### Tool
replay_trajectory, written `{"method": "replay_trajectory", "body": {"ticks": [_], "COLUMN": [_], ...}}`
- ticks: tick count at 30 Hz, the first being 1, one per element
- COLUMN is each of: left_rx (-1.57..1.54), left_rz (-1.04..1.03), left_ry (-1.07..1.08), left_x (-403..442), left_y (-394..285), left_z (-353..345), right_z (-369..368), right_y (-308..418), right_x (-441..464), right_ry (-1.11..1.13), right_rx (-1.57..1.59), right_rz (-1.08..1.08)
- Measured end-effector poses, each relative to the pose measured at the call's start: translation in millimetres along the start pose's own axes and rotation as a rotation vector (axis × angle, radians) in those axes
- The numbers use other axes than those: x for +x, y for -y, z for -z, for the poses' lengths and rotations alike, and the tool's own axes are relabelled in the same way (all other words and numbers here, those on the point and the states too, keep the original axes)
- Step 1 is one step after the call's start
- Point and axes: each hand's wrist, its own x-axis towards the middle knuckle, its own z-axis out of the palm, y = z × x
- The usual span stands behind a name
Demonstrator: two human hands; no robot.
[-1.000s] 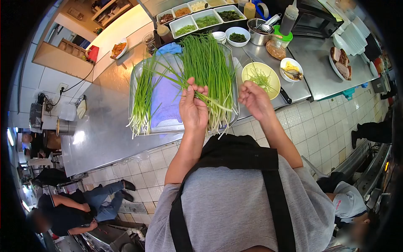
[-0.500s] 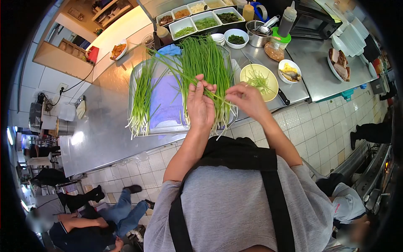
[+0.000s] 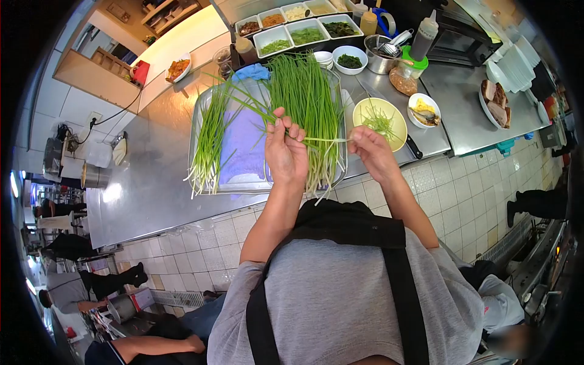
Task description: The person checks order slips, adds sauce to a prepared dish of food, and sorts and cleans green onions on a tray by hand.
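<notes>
My left hand is closed round a few green stalks above the tray, their leafy ends pointing up and left. Their pale root ends reach right to my right hand, whose fingertips pinch them. Beneath lies a metal tray lined with a purple cloth. A large bunch of green onions fills its right side and a smaller bunch its left. Just behind my right hand, a yellow bowl holds thin green trimmings.
A knife lies beside the yellow bowl. Behind are ingredient containers, a bowl of dark greens, a metal pot and squeeze bottles. A meat plate sits right. Other people stand lower left and lower right.
My hands have moved apart, with the stalks' root ends now stretched between them. People at the lower left have shifted, and a pot is now visible there.
</notes>
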Motion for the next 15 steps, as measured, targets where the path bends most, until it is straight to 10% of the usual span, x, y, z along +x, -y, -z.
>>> {"method": "replay_trajectory", "body": {"ticks": [5, 11, 15], "left_rx": [0.04, 0.344, 0.49], "left_rz": [-0.01, 0.297, 0.409], "left_ry": [-0.038, 0.066, 0.099], "left_x": [3, -5, -17], "left_y": [-14, -42, -56], "left_z": [4, 7, 6], "right_z": [46, 73, 53], "right_y": [22, 53, 54], "right_x": [4, 13, 13], "right_ry": [-0.08, -0.317, -0.319], "right_rx": [0.045, -1.429, -1.425], "right_rz": [0.129, 0.333, 0.453]}}
